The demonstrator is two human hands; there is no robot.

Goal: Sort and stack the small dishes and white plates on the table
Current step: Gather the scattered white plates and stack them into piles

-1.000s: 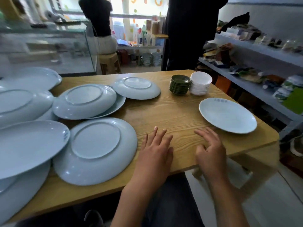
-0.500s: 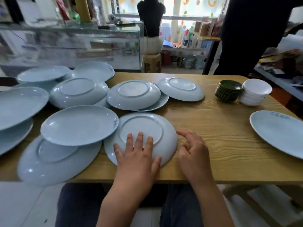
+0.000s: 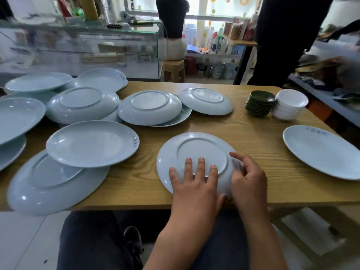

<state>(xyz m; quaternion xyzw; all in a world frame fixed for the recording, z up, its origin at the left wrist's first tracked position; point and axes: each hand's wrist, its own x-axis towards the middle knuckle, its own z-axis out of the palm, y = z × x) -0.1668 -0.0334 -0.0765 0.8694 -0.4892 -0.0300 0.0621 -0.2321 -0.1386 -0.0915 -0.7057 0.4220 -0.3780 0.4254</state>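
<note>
plates [image 3: 196,151] pale blue-white | small dishes [image 3: 261,103] dark green | table [image 3: 253,133] wood-grain

Bright window [image 3: 224,8] backlight; blurred, warped edges; soft glare on plates [image 3: 91,143].

Open wooden tabletop [image 3: 259,137] runs between the upturned plate [image 3: 194,151] at the near edge and the oval plate [image 3: 321,151] on the right. Passage toward the far edge is bounded by the green dish stack [image 3: 260,103] touching the white dish stack [image 3: 290,105]. Overlapping plates [image 3: 91,143] crowd the left half.
</note>
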